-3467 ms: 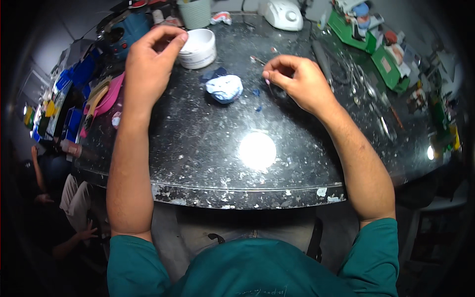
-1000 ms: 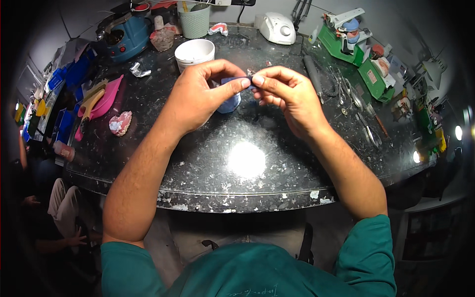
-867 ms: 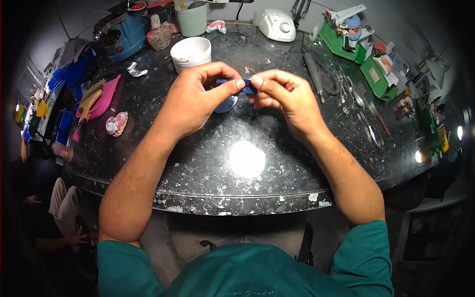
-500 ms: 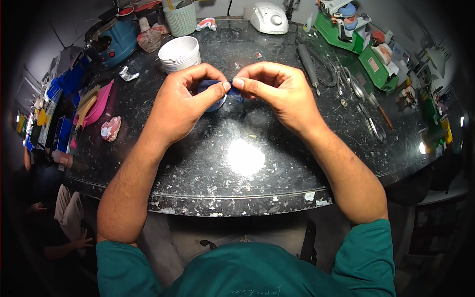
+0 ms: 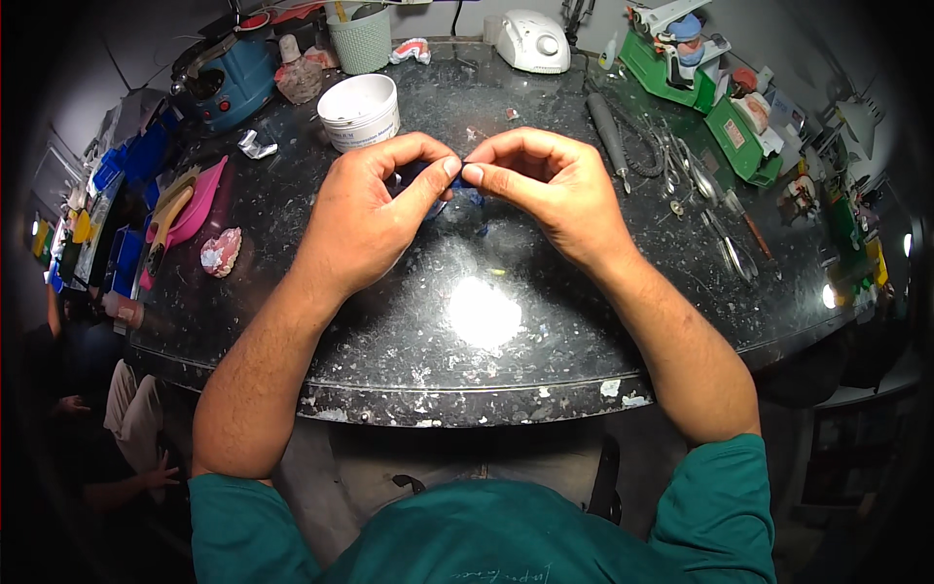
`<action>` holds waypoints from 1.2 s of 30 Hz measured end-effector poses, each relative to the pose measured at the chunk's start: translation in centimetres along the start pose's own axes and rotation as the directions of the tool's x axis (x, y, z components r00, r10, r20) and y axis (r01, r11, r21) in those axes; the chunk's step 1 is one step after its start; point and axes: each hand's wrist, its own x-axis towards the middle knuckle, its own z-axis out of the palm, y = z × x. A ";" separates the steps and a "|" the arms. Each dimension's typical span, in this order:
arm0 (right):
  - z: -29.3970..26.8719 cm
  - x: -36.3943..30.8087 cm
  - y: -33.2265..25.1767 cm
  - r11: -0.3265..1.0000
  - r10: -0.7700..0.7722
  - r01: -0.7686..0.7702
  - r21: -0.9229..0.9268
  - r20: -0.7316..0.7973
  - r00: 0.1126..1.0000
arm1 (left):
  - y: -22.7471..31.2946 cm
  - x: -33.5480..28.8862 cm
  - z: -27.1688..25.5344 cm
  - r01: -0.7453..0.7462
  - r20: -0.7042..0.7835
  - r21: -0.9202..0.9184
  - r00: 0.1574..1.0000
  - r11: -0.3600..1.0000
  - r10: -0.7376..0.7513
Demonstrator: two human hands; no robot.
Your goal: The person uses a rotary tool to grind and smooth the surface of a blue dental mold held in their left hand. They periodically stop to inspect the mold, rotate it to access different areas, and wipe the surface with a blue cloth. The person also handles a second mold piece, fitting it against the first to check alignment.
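My left hand [image 5: 368, 216] and my right hand [image 5: 566, 200] meet over the middle of the bench, thumbs and forefingers pinched tip to tip. Between them is a small dark blue, waxy-looking piece [image 5: 460, 180], mostly covered by the fingers. Blue scraps [image 5: 475, 197] lie on the bench just beneath the fingertips. Something blue and rounded [image 5: 434, 208] shows partly behind my left fingers; its kind is hidden. Just beyond my left hand stands a white plastic tub [image 5: 358, 115].
Dental casts, a pink dustpan [image 5: 199, 204] with a brush [image 5: 173, 209] and a blue machine [image 5: 224, 83] lie left. A white control box [image 5: 532, 42] stands at the back. Right are a handpiece [image 5: 608, 134], metal tools [image 5: 696, 170] and green bins [image 5: 744, 141]. Another person's hand [image 5: 161, 472] shows lower left.
My fingertips have drawn closer together, and less of the blue piece shows between them. My left hand has shifted slightly right. More blue scraps are visible on the bench below.
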 end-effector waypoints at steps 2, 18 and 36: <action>0.2 -0.1 -0.1 1.000 -0.005 0.005 -0.001 0.000 1.000 | 0.0 -0.1 0.0 -0.019 -0.009 0.029 1.000 0.999 0.019; -2.2 1.2 0.0 0.999 -0.032 0.032 -0.004 -0.222 0.974 | 2.1 -1.1 0.9 -0.349 0.293 0.446 0.927 0.824 0.234; -0.7 0.5 0.9 0.928 0.367 -0.367 0.069 0.011 0.930 | 0.0 1.0 -4.1 0.091 0.225 0.533 0.943 0.841 -0.244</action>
